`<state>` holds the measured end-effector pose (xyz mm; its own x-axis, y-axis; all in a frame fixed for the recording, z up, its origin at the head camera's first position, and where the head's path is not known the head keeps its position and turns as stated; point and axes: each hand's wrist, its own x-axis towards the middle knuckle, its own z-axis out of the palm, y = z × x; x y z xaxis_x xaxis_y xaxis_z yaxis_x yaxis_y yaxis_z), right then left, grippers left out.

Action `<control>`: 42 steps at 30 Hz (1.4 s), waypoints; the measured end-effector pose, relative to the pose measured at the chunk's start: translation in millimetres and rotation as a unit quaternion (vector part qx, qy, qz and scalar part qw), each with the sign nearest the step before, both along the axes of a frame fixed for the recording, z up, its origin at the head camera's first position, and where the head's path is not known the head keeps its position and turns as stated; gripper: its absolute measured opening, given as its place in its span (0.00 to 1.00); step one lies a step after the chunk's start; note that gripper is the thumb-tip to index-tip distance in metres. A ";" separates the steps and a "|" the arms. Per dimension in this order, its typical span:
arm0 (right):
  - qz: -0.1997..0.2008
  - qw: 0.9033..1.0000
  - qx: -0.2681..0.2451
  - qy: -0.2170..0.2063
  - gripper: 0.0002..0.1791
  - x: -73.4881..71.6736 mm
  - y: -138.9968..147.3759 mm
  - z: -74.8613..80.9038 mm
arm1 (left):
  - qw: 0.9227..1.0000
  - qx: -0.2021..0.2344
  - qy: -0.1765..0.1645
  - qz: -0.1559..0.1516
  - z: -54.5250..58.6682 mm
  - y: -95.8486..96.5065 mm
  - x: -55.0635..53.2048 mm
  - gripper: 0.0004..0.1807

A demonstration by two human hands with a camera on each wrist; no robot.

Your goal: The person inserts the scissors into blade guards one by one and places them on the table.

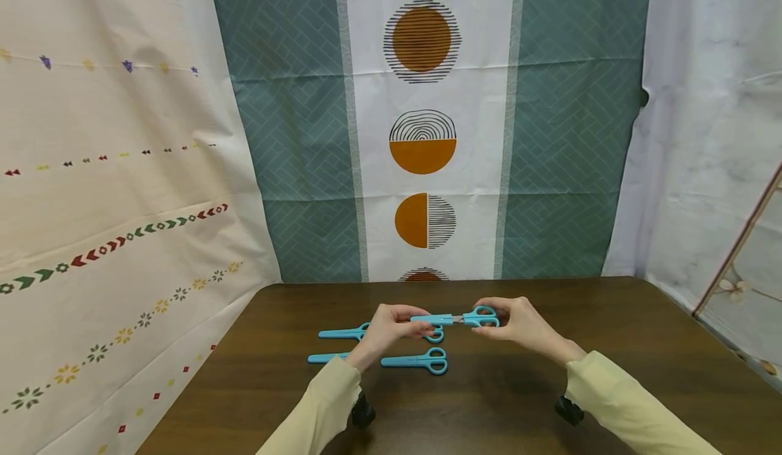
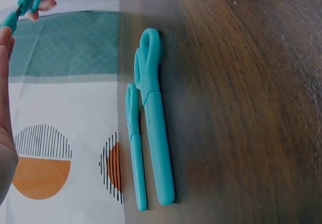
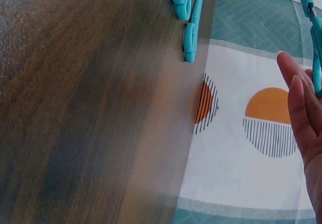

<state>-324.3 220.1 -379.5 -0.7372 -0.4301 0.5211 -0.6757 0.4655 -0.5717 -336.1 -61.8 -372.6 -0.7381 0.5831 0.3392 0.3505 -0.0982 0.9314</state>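
Observation:
Above the table, a pair of light blue scissors (image 1: 472,319) is held level between both hands. My left hand (image 1: 386,331) pinches its blue blade cover (image 1: 435,320). The right hand (image 1: 516,320) grips the scissors by the finger loops. A short strip of metal blade (image 1: 458,319) shows between cover and handles, so the cover is partly off. In the right wrist view, the right hand (image 3: 304,108) is at the right edge, beside the loops. Below the left hand lie several more blue scissors in covers, one of them the front pair (image 1: 415,361), partly hidden by that hand.
The scissors stand on a dark brown wooden table (image 1: 519,401). Two covered pairs, including the nearer pair (image 2: 157,133), lie side by side in the left wrist view. A patterned curtain (image 1: 427,170) hangs behind the table, with a cream embroidered cloth (image 1: 122,190) at left.

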 end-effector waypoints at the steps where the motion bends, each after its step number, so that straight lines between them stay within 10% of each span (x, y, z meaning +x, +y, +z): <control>1: -0.001 1.000 0.001 0.001 0.18 0.0 0.0 0.1 | 1.000 0.001 0.002 -0.002 0.0 0.0 -0.1 0.12; 42: 0.034 0.999 -0.016 0.036 0.17 -1.4 -14.5 -8.2 | 1.000 0.018 0.020 0.001 -16.7 7.7 -9.7 0.11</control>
<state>-325.7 205.6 -387.7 -0.6666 -0.4606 0.5861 -0.7453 0.3997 -0.5336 -345.9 -54.1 -389.2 -0.7246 0.5688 0.3891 0.3877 -0.1303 0.9125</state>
